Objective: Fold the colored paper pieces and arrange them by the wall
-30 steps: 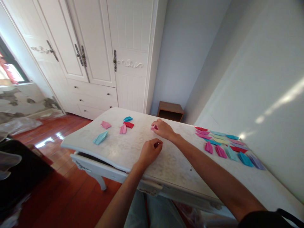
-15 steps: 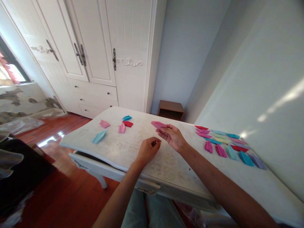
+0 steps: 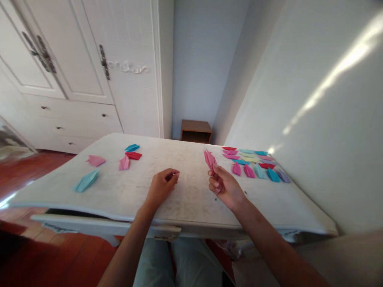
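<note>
Pinched by its lower end between the thumb and fingers of my right hand (image 3: 226,187) is a pink folded paper piece (image 3: 210,159), its pointed end tilted up above the table. My left hand (image 3: 163,186) rests over the middle of the white table (image 3: 182,207), fingers curled in, with nothing visible in them. Beyond my right hand, several folded papers lie in rows, among them a magenta folded paper (image 3: 249,171) and a blue folded paper (image 3: 273,175). Scattered to the left are a light-teal folded paper (image 3: 86,181), a red one (image 3: 133,156), a blue one (image 3: 132,148) and two pink ones.
A white wardrobe (image 3: 134,95) stands behind the table at the left. Past the far edge is a small brown open-fronted cabinet (image 3: 196,126). The wall (image 3: 311,159) borders the table's right side. A drawer (image 3: 80,226) sticks out slightly at the front left.
My view has swung to the right. My right hand has carried the pink folded paper rightward, toward the rows, and turned it more upright. The left hand stays curled over the table.
</note>
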Demonstrator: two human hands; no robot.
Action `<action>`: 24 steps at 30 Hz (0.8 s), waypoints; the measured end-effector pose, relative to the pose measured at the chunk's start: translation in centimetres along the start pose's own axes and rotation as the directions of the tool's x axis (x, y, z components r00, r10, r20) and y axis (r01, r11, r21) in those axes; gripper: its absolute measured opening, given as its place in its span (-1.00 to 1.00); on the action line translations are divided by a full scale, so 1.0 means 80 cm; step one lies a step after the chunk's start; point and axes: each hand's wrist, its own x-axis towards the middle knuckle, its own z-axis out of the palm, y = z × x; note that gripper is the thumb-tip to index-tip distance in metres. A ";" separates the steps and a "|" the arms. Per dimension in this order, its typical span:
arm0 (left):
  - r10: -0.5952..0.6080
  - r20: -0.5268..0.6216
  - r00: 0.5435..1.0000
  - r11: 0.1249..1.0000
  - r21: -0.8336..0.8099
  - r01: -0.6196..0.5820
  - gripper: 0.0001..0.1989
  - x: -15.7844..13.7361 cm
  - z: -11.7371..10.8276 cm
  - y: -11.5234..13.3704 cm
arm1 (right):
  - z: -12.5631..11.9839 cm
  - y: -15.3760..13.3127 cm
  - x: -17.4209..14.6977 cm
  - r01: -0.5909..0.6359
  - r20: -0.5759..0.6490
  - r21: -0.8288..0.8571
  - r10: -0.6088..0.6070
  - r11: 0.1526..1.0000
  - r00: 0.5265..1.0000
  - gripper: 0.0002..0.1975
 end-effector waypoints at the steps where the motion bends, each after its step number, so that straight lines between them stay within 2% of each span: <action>1: -0.009 -0.003 1.000 1.000 0.003 0.009 -0.66 0.000 0.000 0.001 | -0.014 -0.007 -0.008 0.062 -0.040 -0.023 -0.063 0.998 0.997 -0.67; 3: -0.024 -0.005 1.000 1.000 0.021 0.024 -0.62 0.001 -0.001 0.003 | -0.046 -0.023 -0.023 0.207 -0.142 -0.115 -0.222 0.972 0.965 -0.66; 4: -0.029 -0.001 1.000 0.999 0.032 0.029 -0.61 0.001 -0.002 0.004 | -0.064 -0.032 -0.032 0.276 -0.191 -0.188 -0.311 0.942 0.931 -0.65; 6: -0.037 0.003 0.999 0.998 0.059 0.037 -0.58 0.001 -0.003 0.005 | -0.104 -0.053 -0.050 0.356 -0.261 -0.386 -0.471 0.851 0.843 -0.65; 7: -0.040 0.005 0.999 0.997 0.071 0.039 -0.57 0.001 -0.003 0.006 | -0.125 -0.065 -0.058 0.353 -0.282 -0.510 -0.540 0.784 0.793 -0.64; 8: -0.043 0.008 0.999 0.996 0.084 0.042 -0.55 0.001 -0.003 0.006 | -0.145 -0.077 -0.067 0.314 -0.290 -0.635 -0.595 0.705 0.749 -0.63; 10: -0.048 0.013 0.999 0.993 0.108 0.046 -0.53 0.001 -0.004 0.006 | -0.183 -0.101 -0.081 0.151 -0.302 -0.832 -0.664 0.534 0.684 -0.63; 13: -0.065 0.005 0.998 0.988 0.140 0.064 -0.51 0.001 -0.005 0.006 | -0.224 -0.128 -0.094 -0.140 -0.292 -0.955 -0.734 0.262 0.613 -0.67; 16: -0.095 -0.009 0.995 0.983 0.154 0.095 -0.47 0.001 -0.005 0.011 | -0.246 -0.143 -0.099 -0.361 -0.271 -0.931 -0.757 0.050 0.595 -0.67; 19: -0.128 -0.019 0.992 0.979 0.158 0.130 -0.45 -0.001 -0.004 0.020 | -0.253 -0.150 -0.100 -0.502 -0.293 -0.861 -0.725 -0.084 0.624 -0.62; 22: -0.155 -0.036 0.987 0.975 0.158 0.159 -0.46 -0.003 -0.002 0.030 | -0.255 -0.155 -0.100 -0.562 -0.345 -0.817 -0.670 -0.131 0.657 -0.58; 24: -0.165 -0.049 0.985 0.973 0.153 0.171 -0.46 -0.004 -0.001 0.033 | -0.256 -0.157 -0.100 -0.598 -0.388 -0.794 -0.660 -0.115 0.643 -0.57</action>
